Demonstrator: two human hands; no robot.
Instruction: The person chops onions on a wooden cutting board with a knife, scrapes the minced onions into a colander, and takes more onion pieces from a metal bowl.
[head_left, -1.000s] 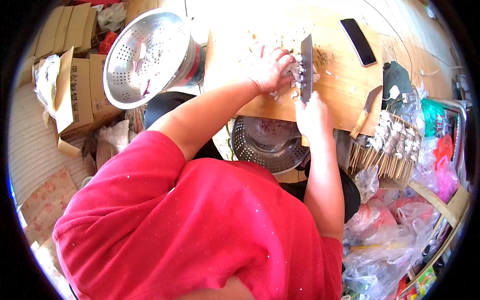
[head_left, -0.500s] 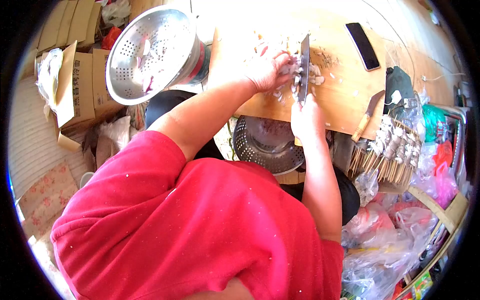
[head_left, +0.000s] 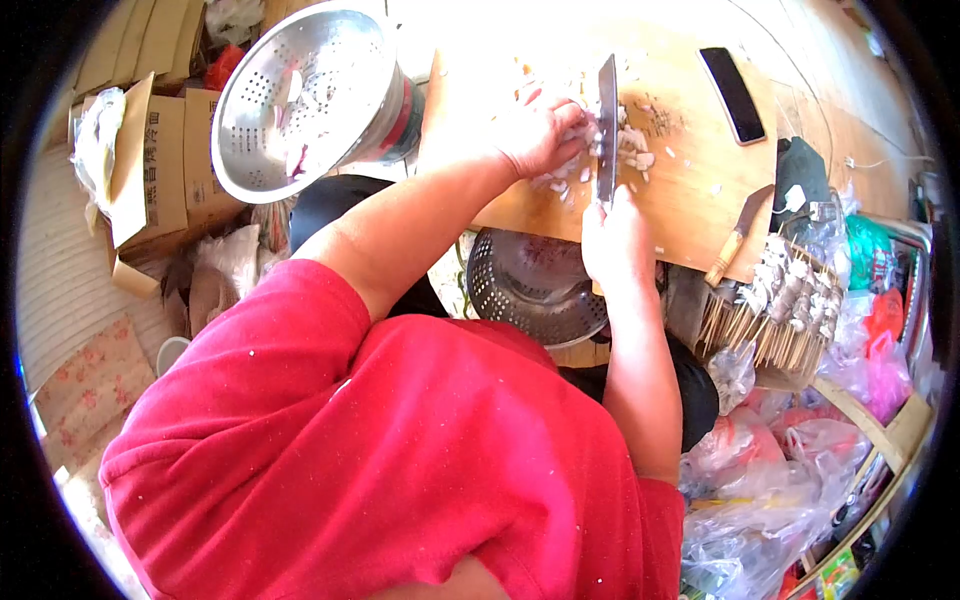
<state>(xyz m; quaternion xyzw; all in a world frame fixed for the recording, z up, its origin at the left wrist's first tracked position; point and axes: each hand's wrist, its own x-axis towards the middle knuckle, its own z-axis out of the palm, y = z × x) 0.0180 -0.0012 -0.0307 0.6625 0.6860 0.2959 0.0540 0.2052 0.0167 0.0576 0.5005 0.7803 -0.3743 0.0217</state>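
My right hand (head_left: pixel 618 245) is closed around the handle of a cleaver (head_left: pixel 607 130), whose blade points away from me and is seen nearly edge-on. Just left of the blade, my left hand (head_left: pixel 545 135) has its fingers curled over chopped onion; the piece under the fingertips is mostly hidden. Loose white and purplish onion pieces (head_left: pixel 636 150) lie right of the blade and around the fingers. All this rests on a wooden cutting board (head_left: pixel 690 215), its far side washed out by glare.
A black-screened phone (head_left: pixel 733 95) and a small wooden-handled knife (head_left: pixel 740 235) lie on the board. A colander (head_left: pixel 232 150) with onion bits stands left, another colander (head_left: pixel 540 300) below the board's near edge. Meat skewers (head_left: pixel 790 300), plastic bags (head_left: pixel 770 500) and a cardboard box (head_left: pixel 155 180) surround me.
The cleaver's far end has shifted slightly away from me and the blade looks more upright. Some onion pieces beside it have moved a little. Both hands keep their hold.
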